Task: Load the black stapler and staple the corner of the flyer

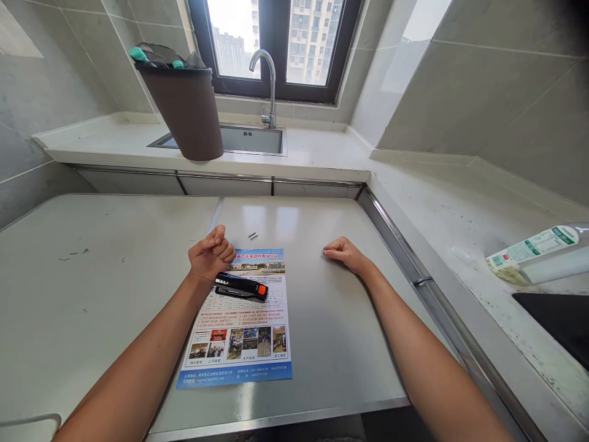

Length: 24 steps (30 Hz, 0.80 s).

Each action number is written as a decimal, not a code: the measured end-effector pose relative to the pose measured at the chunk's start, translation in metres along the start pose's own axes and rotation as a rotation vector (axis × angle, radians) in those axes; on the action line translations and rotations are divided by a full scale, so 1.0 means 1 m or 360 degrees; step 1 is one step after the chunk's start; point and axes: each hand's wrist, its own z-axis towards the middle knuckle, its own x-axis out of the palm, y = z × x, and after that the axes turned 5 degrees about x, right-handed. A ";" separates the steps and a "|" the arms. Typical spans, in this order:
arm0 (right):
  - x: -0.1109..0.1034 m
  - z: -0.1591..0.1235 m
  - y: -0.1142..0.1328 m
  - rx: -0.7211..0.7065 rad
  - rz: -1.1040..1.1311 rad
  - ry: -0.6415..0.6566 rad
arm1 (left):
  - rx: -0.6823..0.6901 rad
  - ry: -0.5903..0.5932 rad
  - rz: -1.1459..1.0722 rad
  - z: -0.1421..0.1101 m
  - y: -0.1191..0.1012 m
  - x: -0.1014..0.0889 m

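light: bright daylight from window (276, 43) | glare: soft sheen on table (322, 294) | focus: sharp | edges: wide-angle bowing

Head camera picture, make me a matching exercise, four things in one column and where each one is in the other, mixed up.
Things:
1. stapler
2. brown bin
3. loose staples
4. bottle

Places:
A. lying on the counter at far right
B. on the flyer, beside the left hand
C. standing in front of the sink
D. on the bare table above the flyer

Pairs: 1-B, 2-C, 3-D, 4-A
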 end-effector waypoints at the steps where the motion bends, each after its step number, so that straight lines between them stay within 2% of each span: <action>1: 0.000 0.000 0.000 -0.0002 -0.0002 0.0000 | -0.0002 -0.0001 -0.0001 0.000 0.000 0.000; 19: 0.001 0.000 0.002 0.0006 0.0000 0.0000 | -0.0037 -0.0024 0.0020 0.000 -0.001 0.002; 24: 0.002 -0.001 0.003 0.0012 0.0004 0.0000 | -0.0068 -0.0082 -0.0041 0.000 -0.001 0.004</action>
